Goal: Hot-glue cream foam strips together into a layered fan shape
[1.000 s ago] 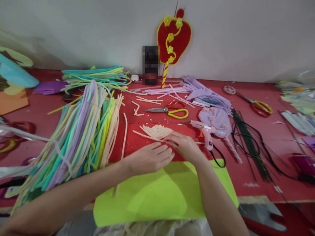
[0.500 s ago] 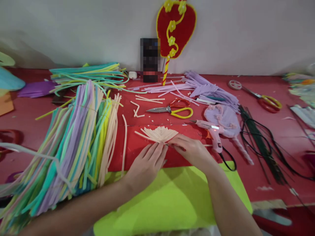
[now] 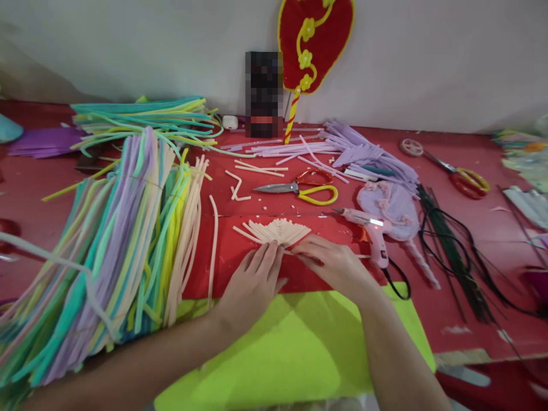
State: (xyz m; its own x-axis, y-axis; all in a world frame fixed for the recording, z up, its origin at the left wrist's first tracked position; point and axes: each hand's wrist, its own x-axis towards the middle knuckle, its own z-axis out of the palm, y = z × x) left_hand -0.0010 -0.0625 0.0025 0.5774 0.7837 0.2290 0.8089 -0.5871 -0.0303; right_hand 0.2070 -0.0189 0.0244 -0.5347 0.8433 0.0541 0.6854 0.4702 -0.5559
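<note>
the cream stem fan [image 3: 278, 229] lies just beyond the fingertips: the left hand [image 3: 250, 282] touches its lower edge, fingers extended, thumb apart; whether the right hand [image 3: 334, 262] pinches anything is unclear. light, even pressure should keep it aligned.

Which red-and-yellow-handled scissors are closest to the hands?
The central scissors, just beyond the cream fan-shaped piece, blades pointing left. The far-right scissors lie farther off, past the lilac fan.
</note>
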